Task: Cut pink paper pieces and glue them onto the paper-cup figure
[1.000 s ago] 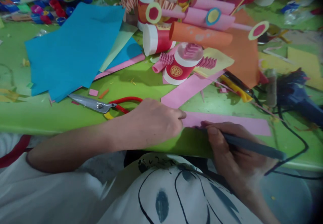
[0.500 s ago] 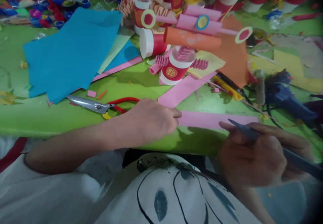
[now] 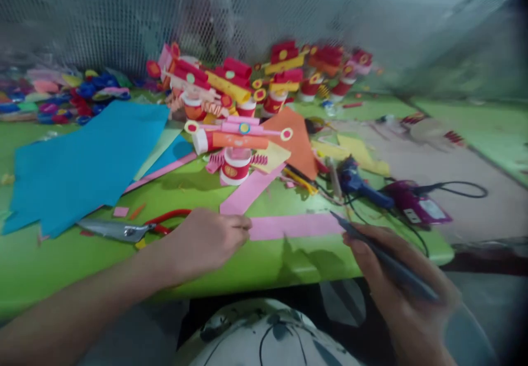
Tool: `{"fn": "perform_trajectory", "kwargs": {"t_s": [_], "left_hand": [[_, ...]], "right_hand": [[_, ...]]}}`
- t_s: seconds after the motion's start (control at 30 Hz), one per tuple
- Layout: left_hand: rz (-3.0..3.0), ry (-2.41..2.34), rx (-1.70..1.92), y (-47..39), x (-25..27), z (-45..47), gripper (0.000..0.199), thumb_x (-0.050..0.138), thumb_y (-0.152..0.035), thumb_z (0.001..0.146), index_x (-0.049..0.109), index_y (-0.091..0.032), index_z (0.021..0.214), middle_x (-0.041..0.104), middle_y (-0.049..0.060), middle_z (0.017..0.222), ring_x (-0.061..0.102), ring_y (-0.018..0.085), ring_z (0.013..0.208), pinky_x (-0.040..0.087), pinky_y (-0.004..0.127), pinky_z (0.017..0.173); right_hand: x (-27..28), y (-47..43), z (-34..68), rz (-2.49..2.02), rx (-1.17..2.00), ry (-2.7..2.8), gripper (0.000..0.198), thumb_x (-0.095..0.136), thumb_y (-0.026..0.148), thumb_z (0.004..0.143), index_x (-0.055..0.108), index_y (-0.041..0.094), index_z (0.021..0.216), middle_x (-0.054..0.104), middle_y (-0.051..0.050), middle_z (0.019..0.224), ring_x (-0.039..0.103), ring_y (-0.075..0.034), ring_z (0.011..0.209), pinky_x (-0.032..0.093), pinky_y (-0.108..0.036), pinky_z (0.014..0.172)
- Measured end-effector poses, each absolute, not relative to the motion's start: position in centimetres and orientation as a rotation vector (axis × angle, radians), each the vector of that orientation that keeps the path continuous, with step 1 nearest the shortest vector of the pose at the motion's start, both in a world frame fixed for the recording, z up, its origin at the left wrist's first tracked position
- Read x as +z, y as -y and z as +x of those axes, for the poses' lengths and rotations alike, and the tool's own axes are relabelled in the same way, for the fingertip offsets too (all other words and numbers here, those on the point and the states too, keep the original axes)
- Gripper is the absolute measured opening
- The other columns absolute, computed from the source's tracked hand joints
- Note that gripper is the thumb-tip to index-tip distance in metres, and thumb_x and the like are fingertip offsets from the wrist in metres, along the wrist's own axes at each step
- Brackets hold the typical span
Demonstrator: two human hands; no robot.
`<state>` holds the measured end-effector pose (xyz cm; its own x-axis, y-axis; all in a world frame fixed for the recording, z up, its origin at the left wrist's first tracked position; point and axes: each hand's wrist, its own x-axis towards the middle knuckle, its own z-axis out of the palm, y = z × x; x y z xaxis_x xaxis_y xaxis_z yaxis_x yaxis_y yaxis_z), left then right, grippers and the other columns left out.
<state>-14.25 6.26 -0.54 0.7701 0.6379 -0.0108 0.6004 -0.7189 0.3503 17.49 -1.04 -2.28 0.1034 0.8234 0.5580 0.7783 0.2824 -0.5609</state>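
A pink paper strip (image 3: 295, 227) lies flat along the front of the green table. My left hand (image 3: 210, 245) has its fingers closed at the strip's left end. My right hand (image 3: 404, 289) grips a dark grey pen (image 3: 383, 256), whose pointed tip is by the strip's right end; whether it touches cannot be made out. Red-handled scissors (image 3: 134, 231) rest beside my left hand, which hides part of the handles. Behind the strip, a second pink strip (image 3: 251, 190) runs at a slant toward a red and white paper cup (image 3: 236, 167) with pink folded arms.
Blue paper sheets (image 3: 86, 162) lie at the left, near a pile of colourful pieces (image 3: 78, 94). Finished paper-cup figures (image 3: 284, 66) stand along the back. A blue glue gun (image 3: 363, 184), its cord and a purple box (image 3: 418, 204) occupy the right.
The view has tilted up, revealing more of the back. My right hand has turned, and the pen tip has moved nearer the strip's right end. My left hand stays at the left end.
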Motion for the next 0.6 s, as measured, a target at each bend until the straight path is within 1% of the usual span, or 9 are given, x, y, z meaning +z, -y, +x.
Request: {"fn": "perform_trajectory", "kwargs": {"t_s": [0.03, 0.1, 0.2, 0.27, 0.3, 0.4, 0.47, 0.53, 0.6], "left_hand": [[2.632, -0.946, 0.16, -6.3, -0.7, -14.2, 0.033, 0.048, -0.022, 0.107, 0.08, -0.026, 0.115, 0.078, 0.002, 0.131, 0.077, 0.017, 0.097, 0.057, 0.027, 0.078], [2.637, -0.935, 0.161, -6.4, -0.9, -14.1, 0.034, 0.047, -0.023, 0.107, 0.08, -0.026, 0.114, 0.079, 0.002, 0.128, 0.078, 0.018, 0.097, 0.059, 0.027, 0.079], [2.644, -0.913, 0.185, -6.5, -1.1, -14.0, 0.035, 0.047, -0.022, 0.107, 0.081, -0.026, 0.114, 0.079, 0.003, 0.128, 0.078, 0.019, 0.1, 0.061, 0.029, 0.083], [2.652, -0.911, 0.183, -6.5, -1.3, -14.0, 0.035, 0.046, -0.021, 0.107, 0.08, -0.025, 0.116, 0.078, 0.004, 0.131, 0.079, 0.021, 0.103, 0.063, 0.031, 0.084], [2.657, -0.912, 0.174, -6.5, -1.3, -14.0, 0.036, 0.046, -0.021, 0.107, 0.08, -0.025, 0.117, 0.078, 0.004, 0.132, 0.079, 0.022, 0.104, 0.064, 0.032, 0.084], [2.661, -0.903, 0.169, -6.6, -1.4, -14.0, 0.037, 0.044, -0.022, 0.108, 0.079, -0.024, 0.12, 0.077, 0.004, 0.135, 0.079, 0.024, 0.111, 0.066, 0.035, 0.088], [2.658, -0.882, 0.193, -6.6, -1.4, -14.0, 0.037, 0.043, -0.022, 0.108, 0.079, -0.023, 0.12, 0.077, 0.004, 0.134, 0.078, 0.024, 0.113, 0.066, 0.036, 0.09], [2.654, -0.871, 0.202, -6.6, -1.5, -14.0, 0.038, 0.044, -0.02, 0.107, 0.079, -0.023, 0.119, 0.077, 0.006, 0.134, 0.08, 0.024, 0.109, 0.066, 0.036, 0.088], [2.643, -0.876, 0.199, -6.6, -1.6, -14.0, 0.038, 0.043, -0.019, 0.107, 0.08, -0.022, 0.117, 0.077, 0.006, 0.134, 0.081, 0.024, 0.104, 0.067, 0.035, 0.085]], "right_hand": [[-1.5, 0.4, 18.0, -1.44, 0.013, 1.732, 0.029, 0.074, 0.023, 0.095, 0.077, 0.03, 0.122, 0.081, -0.004, 0.11, 0.079, -0.026, 0.093, 0.063, -0.039, 0.085], [-0.3, -1.4, 19.0, -1.304, -0.098, 1.975, 0.03, 0.071, 0.02, 0.097, 0.075, 0.027, 0.126, 0.082, -0.005, 0.11, 0.079, -0.023, 0.093, 0.062, -0.034, 0.085], [1.0, -4.8, 20.4, -1.144, -0.341, 2.287, 0.031, 0.067, 0.016, 0.099, 0.073, 0.022, 0.128, 0.082, -0.004, 0.093, 0.077, -0.018, 0.079, 0.058, -0.029, 0.073], [1.5, -7.2, 20.9, -1.226, -0.488, 2.402, 0.024, 0.061, 0.019, 0.102, 0.075, 0.019, 0.122, 0.082, -0.006, 0.091, 0.077, -0.02, 0.08, 0.055, -0.028, 0.067], [1.8, -8.3, 20.9, -1.311, -0.545, 2.426, 0.024, 0.057, 0.021, 0.105, 0.077, 0.018, 0.12, 0.081, -0.007, 0.09, 0.077, -0.02, 0.081, 0.053, -0.029, 0.065], [2.2, -11.1, 20.5, -1.52, -0.487, 2.506, 0.036, 0.051, 0.03, 0.107, 0.073, 0.015, 0.132, 0.08, -0.015, 0.102, 0.075, -0.026, 0.093, 0.054, -0.033, 0.071], [2.4, -12.5, 20.4, -1.585, -0.432, 2.531, 0.044, 0.051, 0.033, 0.105, 0.069, 0.01, 0.138, 0.078, -0.019, 0.104, 0.074, -0.03, 0.096, 0.053, -0.036, 0.072], [2.6, -13.5, 20.7, -1.628, -0.42, 2.514, 0.045, 0.051, 0.03, 0.103, 0.068, 0.007, 0.138, 0.078, -0.02, 0.102, 0.074, -0.032, 0.094, 0.052, -0.036, 0.07], [3.0, -13.6, 21.3, -1.658, -0.391, 2.483, 0.043, 0.05, 0.026, 0.102, 0.069, 0.008, 0.136, 0.079, -0.019, 0.102, 0.075, -0.031, 0.091, 0.051, -0.036, 0.068]]}}
